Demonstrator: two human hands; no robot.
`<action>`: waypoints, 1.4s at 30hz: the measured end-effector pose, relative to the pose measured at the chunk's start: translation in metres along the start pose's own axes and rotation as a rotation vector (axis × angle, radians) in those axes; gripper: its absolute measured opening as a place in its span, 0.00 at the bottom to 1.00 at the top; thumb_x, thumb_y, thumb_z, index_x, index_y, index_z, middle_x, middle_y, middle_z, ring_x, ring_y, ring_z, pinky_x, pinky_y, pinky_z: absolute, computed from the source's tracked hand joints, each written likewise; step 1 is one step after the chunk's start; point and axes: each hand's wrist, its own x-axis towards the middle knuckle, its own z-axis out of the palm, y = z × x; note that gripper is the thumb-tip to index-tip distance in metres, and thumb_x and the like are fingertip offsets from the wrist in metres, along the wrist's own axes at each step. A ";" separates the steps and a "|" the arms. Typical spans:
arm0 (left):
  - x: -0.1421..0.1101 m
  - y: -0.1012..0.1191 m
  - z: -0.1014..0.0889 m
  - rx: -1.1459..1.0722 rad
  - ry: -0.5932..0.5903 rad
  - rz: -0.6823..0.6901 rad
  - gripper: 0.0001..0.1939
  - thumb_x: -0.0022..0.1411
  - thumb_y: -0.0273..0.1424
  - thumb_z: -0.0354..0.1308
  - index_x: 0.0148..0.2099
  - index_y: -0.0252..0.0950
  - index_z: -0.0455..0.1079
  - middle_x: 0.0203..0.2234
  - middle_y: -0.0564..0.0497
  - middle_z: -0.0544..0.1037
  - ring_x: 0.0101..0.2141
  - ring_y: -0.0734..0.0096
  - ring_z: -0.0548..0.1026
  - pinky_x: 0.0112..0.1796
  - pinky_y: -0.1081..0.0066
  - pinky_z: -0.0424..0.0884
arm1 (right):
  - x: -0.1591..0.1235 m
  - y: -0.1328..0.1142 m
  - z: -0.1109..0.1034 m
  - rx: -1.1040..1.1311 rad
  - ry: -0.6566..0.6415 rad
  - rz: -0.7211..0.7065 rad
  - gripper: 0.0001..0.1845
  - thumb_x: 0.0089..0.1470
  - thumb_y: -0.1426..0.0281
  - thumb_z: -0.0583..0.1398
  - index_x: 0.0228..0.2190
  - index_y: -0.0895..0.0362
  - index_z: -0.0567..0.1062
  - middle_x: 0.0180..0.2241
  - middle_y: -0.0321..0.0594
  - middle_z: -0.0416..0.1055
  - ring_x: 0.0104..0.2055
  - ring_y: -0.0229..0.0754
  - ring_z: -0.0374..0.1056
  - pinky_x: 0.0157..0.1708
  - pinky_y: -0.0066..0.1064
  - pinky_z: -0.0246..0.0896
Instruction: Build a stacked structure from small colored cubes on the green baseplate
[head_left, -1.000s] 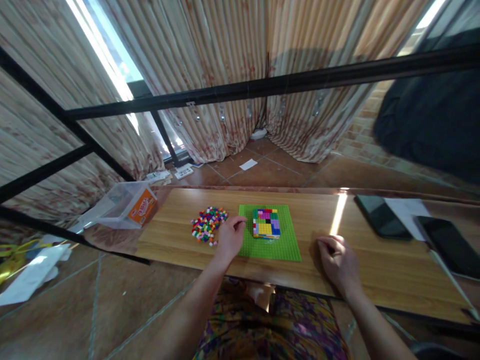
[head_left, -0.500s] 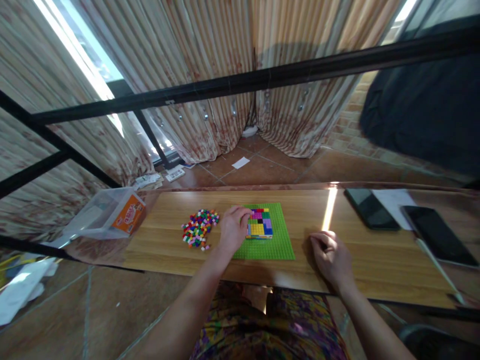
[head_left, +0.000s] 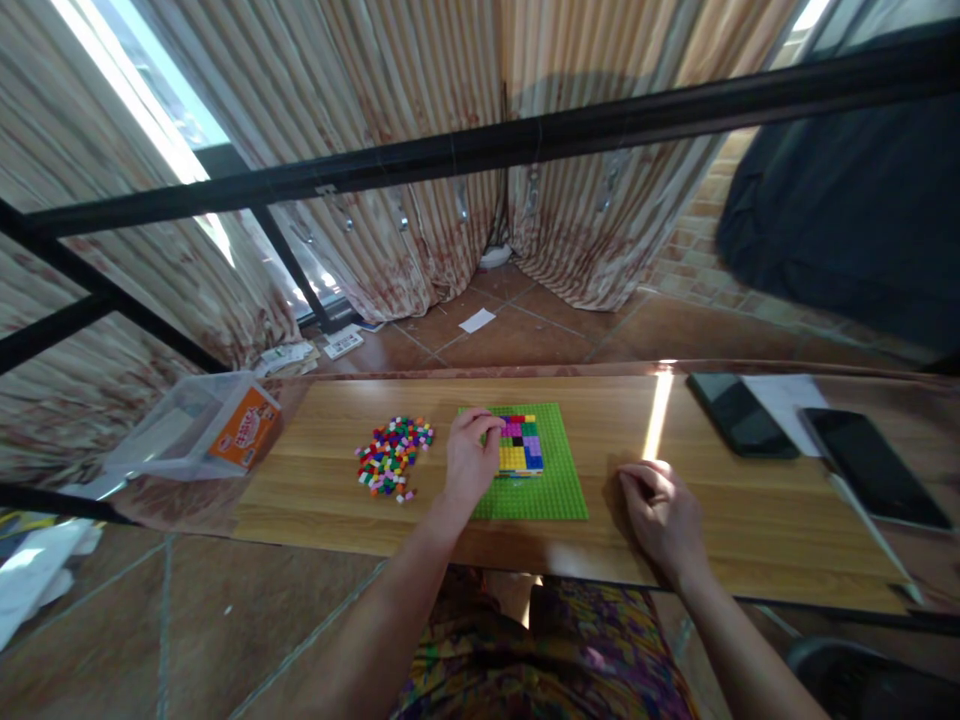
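Note:
My left hand is over the left side of a block of colourful building bricks, its thumb and fingertips pinched together at the block's upper left. Anything small between those fingertips is hidden. Under the block lies a green studded baseplate, partly covered by my hand. To the left of that hand, a pile of small loose bricks is spread on the wooden table. My right hand rests on the table right of the baseplate, fingers curled closed, with nothing visible in them.
A clear plastic box with an orange label stands at the table's left end. On the right lie a dark phone, a white paper, a larger dark tablet-like device and a thin white stick. A black rail crosses beyond the table.
My left hand has shifted slightly right over the brick block, still pinched. My right hand stays in place. The whole view has moved a little.

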 end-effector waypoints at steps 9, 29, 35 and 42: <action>0.001 0.008 0.010 -0.127 0.106 -0.188 0.08 0.54 0.21 0.58 0.30 0.38 0.76 0.34 0.49 0.78 0.40 0.68 0.76 0.48 0.64 0.71 | 0.000 0.001 -0.001 0.001 0.001 0.001 0.17 0.58 0.57 0.56 0.31 0.54 0.80 0.37 0.45 0.77 0.38 0.48 0.73 0.37 0.38 0.65; 0.007 0.004 0.031 -0.476 0.196 -0.634 0.10 0.45 0.22 0.55 0.32 0.37 0.73 0.25 0.55 0.75 0.28 0.75 0.72 0.31 0.75 0.68 | -0.001 0.000 -0.003 0.034 -0.016 0.032 0.17 0.57 0.56 0.57 0.31 0.54 0.80 0.38 0.45 0.77 0.39 0.49 0.72 0.39 0.39 0.65; 0.005 0.002 0.029 -0.405 0.136 -0.630 0.11 0.48 0.24 0.56 0.36 0.37 0.74 0.27 0.54 0.77 0.28 0.74 0.73 0.30 0.74 0.70 | -0.001 0.000 -0.002 0.008 -0.018 0.022 0.19 0.59 0.55 0.56 0.32 0.54 0.80 0.38 0.45 0.77 0.38 0.49 0.72 0.38 0.39 0.64; 0.015 -0.008 0.016 -0.425 0.083 -0.525 0.15 0.55 0.24 0.55 0.43 0.37 0.77 0.39 0.49 0.82 0.40 0.71 0.78 0.44 0.70 0.73 | 0.000 0.002 -0.001 0.009 -0.024 0.008 0.18 0.58 0.56 0.56 0.31 0.55 0.79 0.37 0.45 0.77 0.39 0.49 0.72 0.39 0.39 0.64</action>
